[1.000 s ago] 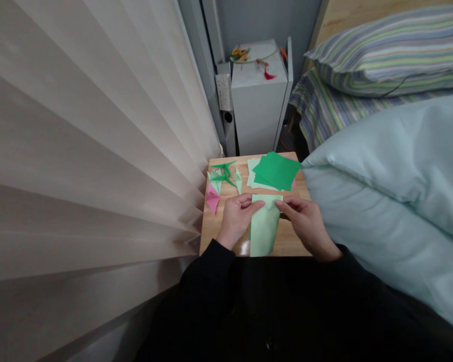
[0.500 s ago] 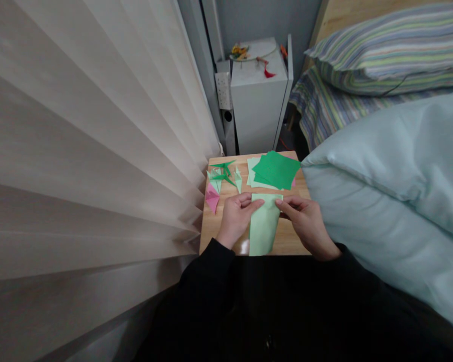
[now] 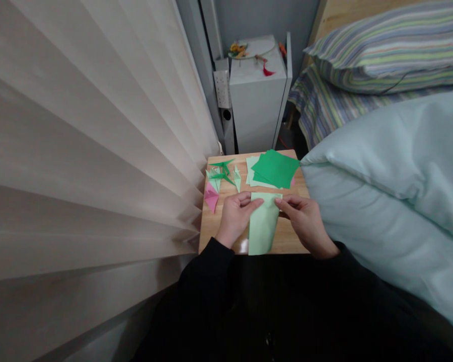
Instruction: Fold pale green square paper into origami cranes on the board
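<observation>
Light green paper sheet (image 3: pixel 263 229), folded to a long strip, flat on the wooden table (image 3: pixel 215 226).

Pale mint green, plain, no print. It reads as a narrow rectangle with its long axis running near to far, tilted slightly, far end leaning right. The near end reaches the table's near edge; the far end stops just short of the stack of paper sheets further back. The far edge is pinned at both corners: left hand (image 3: pixel 234 217) fingertips on the far-left corner, right hand (image 3: pixel 305 223) fingertips on the far-right corner. The rest of the strip lies bare between the two hands, roughly centred on the table's near half.
</observation>
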{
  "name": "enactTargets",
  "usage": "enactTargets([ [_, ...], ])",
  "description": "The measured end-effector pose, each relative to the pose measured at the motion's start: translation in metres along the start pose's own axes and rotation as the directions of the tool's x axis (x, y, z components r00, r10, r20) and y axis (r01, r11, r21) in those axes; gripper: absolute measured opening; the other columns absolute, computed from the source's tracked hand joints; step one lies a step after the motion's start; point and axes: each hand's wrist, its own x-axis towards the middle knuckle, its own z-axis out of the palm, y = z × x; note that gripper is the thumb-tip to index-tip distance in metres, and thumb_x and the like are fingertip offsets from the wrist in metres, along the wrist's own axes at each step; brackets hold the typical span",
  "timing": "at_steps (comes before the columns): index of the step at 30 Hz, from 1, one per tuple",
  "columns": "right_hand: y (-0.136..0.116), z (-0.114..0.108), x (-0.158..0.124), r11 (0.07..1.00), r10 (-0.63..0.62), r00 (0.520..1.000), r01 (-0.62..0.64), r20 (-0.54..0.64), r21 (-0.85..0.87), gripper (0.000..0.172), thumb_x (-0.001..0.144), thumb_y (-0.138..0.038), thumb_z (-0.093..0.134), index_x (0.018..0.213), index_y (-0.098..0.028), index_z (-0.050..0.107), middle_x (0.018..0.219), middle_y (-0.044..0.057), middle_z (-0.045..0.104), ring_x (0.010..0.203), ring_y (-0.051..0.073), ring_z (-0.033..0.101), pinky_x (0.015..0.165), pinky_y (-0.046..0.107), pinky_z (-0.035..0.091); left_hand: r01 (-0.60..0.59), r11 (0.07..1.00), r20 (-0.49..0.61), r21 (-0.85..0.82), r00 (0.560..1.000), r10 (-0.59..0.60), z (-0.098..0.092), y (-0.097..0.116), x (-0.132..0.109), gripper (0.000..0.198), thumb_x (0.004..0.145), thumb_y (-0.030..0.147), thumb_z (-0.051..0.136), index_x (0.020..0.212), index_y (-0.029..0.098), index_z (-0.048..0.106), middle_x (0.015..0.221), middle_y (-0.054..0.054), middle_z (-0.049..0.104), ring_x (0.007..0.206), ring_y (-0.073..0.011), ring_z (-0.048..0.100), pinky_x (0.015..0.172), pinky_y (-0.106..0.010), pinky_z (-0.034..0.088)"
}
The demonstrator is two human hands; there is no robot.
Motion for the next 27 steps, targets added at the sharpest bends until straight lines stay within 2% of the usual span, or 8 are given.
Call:
enactTargets([
  [4, 0.0016, -0.0002, 0.0013, 1.0, 0.004, 1.0, -0.004, -0.02, 0.001, 0.041, 0.058, -0.058, 0.093, 0.068, -0.021, 0.079, 0.068, 0.001, 0.07, 0.066, 0.015, 0.063, 0.069, 0.033, 0.06, 0.002, 1.0, 0.022, -0.009, 1.0, -0.002, 0.0002, 0.0012, 0.0001, 0.042, 0.076, 0.04, 0.082, 0.059, 0.018, 0.051, 0.057, 0.005, 0.05, 0.053, -0.0079, 0.041, 0.051, -0.023, 0.03],
  [8, 0.0026, -0.0002, 0.0022, 1.0, 0.021, 0.999, -0.021, -0.024, 0.022, 0.04, 0.057, -0.056, 0.094, 0.07, -0.02, 0.08, 0.071, 0.002, 0.073, 0.068, 0.015, 0.064, 0.072, 0.034, 0.061, -0.012, 1.0, 0.013, -0.014, 1.0, 0.012, -0.0006, -0.0024, 0.0009, 0.043, 0.076, 0.037, 0.083, 0.058, 0.019, 0.048, 0.055, 0.006, 0.046, 0.052, -0.0075, 0.04, 0.051, -0.023, 0.029],
  [13, 0.0029, -0.0011, 0.002, 0.999, 0.037, 0.999, -0.036, -0.02, 0.035, 0.038, 0.059, -0.053, 0.094, 0.073, -0.021, 0.081, 0.076, 0.003, 0.076, 0.072, 0.017, 0.067, 0.075, 0.036, 0.062, 0.017, 1.0, 0.006, -0.026, 1.0, -0.016, -0.0015, -0.0057, 0.0016, 0.036, 0.074, 0.041, 0.085, 0.065, 0.018, 0.059, 0.06, 0.002, 0.058, 0.059, -0.0121, 0.052, 0.053, -0.024, 0.038],
  [21, 0.0043, -0.0017, 0.0028, 0.999, 0.004, 0.999, -0.002, -0.038, 0.054, 0.036, 0.062, -0.053, 0.093, 0.072, -0.021, 0.08, 0.075, 0.002, 0.075, 0.071, 0.016, 0.066, 0.072, 0.034, 0.061, 0.023, 0.999, -0.004, -0.031, 1.0, -0.023, -0.0016, -0.0043, 0.0016, 0.03, 0.073, 0.042, 0.088, 0.073, 0.018, 0.069, 0.063, 0.0, 0.063, 0.065, -0.0171, 0.062, 0.057, -0.027, 0.047],
  [27, 0.0025, -0.0008, 0.0015, 0.999, -0.035, 0.998, 0.036, -0.042, 0.024, 0.035, 0.063, -0.053, 0.091, 0.07, -0.022, 0.078, 0.07, 0.001, 0.072, 0.068, 0.016, 0.064, 0.07, 0.034, 0.06, 0.021, 0.998, 0.02, -0.055, 1.0, -0.02, -0.001, -0.0024, 0.0005, 0.029, 0.074, 0.041, 0.086, 0.077, 0.016, 0.071, 0.067, -0.001, 0.068, 0.063, -0.0147, 0.062, 0.059, -0.026, 0.049],
])
